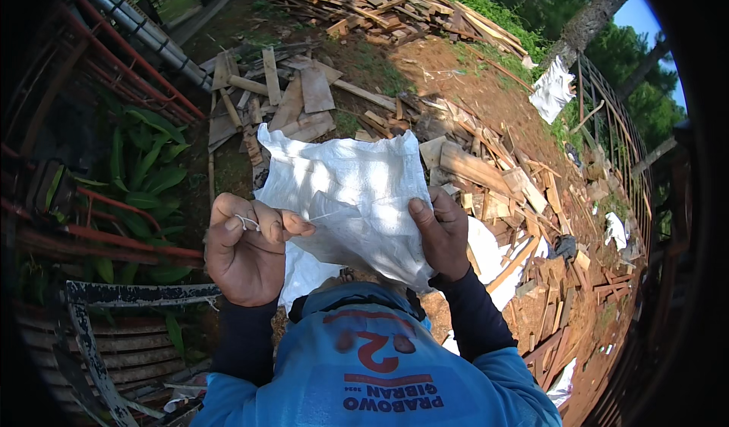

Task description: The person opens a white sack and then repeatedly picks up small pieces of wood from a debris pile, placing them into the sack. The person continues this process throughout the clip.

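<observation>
A white woven plastic sack hangs spread out in front of my chest, its upper edge uneven and dappled with sunlight. My right hand grips its right side, thumb on the near face. Between thumb and fingers, my left hand pinches a thin white string. A strand of that string runs from my left fingertips across to the sack's face. More white sheet-like material shows below the sack, partly hidden by it.
Scrap boards lie ahead, with a larger lumber pile beyond. Broken planks cover the ground to the right. At left are red metal frames, leafy plants and a worn metal frame. Another white sack hangs near a tree trunk.
</observation>
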Available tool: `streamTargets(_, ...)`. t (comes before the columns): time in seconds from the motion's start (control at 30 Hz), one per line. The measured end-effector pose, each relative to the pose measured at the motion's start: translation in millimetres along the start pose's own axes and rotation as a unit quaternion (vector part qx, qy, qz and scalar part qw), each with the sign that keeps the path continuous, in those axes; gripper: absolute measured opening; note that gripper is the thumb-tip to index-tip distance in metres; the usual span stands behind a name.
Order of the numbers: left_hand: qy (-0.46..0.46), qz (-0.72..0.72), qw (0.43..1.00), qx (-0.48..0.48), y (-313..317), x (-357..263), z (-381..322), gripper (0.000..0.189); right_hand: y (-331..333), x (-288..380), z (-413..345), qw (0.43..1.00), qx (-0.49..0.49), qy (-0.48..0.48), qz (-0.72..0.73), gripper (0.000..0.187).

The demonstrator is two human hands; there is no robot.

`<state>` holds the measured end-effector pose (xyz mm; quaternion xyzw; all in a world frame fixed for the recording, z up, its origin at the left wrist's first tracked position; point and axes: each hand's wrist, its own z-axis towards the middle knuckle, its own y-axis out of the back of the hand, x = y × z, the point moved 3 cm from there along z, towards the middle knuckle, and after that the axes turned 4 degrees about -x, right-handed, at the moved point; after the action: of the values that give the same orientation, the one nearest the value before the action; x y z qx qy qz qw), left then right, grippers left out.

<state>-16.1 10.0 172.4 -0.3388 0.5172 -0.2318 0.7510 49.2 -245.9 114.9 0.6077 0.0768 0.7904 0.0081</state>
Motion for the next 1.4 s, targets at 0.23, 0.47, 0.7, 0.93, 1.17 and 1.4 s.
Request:
streamTargets(0.23, -0.054, 0.582, 0.811, -0.005, 96.9, -70.3, 17.9, 0.018, 105.9, -33.2, 31.7, 0.975, -0.216, 0.035, -0.035, 0.026)
streamTargets(0.47, -0.053, 0.891, 0.444, 0.077, 234.8, -83.3, 7.3, 0.014, 297.7, -61.0, 23.1, 0.875, -0.463, 0.045, -0.137, 0.032)
streamTargets(0.7, 0.029, 0.95, 0.302, 0.074, 342.1, -92.7, -23.7, 0.018, 461.0, -36.2, -61.1, 0.734, -0.616, -0.019, -0.286, 0.056)
streamTargets(0.93, 0.141, 0.967, 0.21, 0.032, 376.5, -111.1, -4.0, 0.019, 547.5, -0.8, -141.1, 0.659, -0.687, -0.104, -0.287, 0.038)
streamTargets(1.17, 0.227, 0.966, 0.117, -0.027, 383.1, -169.5, 31.1, 0.031, 589.1, 22.4, -168.5, 0.587, -0.729, -0.083, -0.343, 0.035)
streamTargets(1.4, 0.258, 0.952, 0.069, -0.152, 389.0, -256.7, 63.3, 0.038, 620.3, 33.8, -148.9, 0.544, -0.758, -0.047, -0.357, 0.033)
